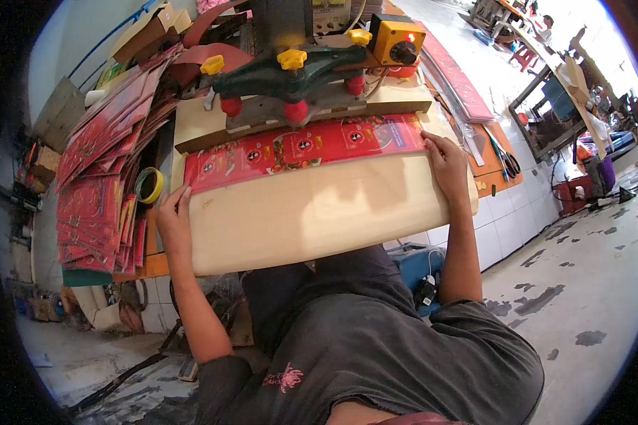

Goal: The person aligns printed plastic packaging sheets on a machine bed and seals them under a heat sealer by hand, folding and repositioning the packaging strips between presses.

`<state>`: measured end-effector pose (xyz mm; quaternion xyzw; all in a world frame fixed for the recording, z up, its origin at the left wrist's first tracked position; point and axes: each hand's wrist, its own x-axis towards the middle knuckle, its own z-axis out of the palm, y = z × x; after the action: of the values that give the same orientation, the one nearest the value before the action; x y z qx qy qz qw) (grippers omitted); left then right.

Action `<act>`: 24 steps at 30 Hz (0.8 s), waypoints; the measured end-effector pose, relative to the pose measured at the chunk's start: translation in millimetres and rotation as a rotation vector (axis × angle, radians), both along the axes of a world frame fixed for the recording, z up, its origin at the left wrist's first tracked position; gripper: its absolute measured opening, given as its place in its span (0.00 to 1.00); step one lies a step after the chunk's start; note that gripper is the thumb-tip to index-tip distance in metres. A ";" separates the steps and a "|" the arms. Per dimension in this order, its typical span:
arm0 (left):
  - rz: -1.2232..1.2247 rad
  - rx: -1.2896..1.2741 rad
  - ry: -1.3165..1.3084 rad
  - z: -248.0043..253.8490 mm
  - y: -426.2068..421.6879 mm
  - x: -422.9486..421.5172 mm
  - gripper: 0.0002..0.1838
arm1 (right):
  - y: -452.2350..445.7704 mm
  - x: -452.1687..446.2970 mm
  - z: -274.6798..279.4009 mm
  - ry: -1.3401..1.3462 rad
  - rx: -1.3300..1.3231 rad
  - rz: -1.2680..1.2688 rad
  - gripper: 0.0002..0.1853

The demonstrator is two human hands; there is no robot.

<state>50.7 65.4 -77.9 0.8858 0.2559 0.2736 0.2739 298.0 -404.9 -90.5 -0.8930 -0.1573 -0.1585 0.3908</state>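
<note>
A long red printed sheet [305, 150] lies across the far part of a pale board [319, 212], its far edge close to the pressing bar of a machine [290, 78]. My left hand [174, 223] is at the sheet's left end, thumb and finger pressed together on its near corner. At the right end my right hand [446, 166] pinches the sheet's edge between thumb and fingers. The machine's dark green arm has yellow knobs and red feet above the bar.
Stacked red printed sheets [92, 205] and a yellow tape roll [149, 185] are on the left. Scissors [505, 159] and a pen lie at the right edge of the orange table [490, 185]. An orange control box [398, 41] shows a red light. Another person sits far back right.
</note>
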 end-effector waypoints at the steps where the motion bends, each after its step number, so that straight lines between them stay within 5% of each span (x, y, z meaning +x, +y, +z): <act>1: 0.002 0.004 0.006 1.1 -0.9 -0.1 0.18 | -0.4 1.3 -0.9 -0.006 -0.013 -0.001 0.15; 24: -0.022 0.076 -0.039 -7.6 4.2 -0.4 0.16 | -1.4 1.7 1.0 -0.006 -0.006 0.022 0.14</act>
<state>50.3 69.6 -85.5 0.8929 0.2302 0.2971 0.2480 299.6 -406.3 -89.5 -0.8918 -0.1690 -0.1565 0.3894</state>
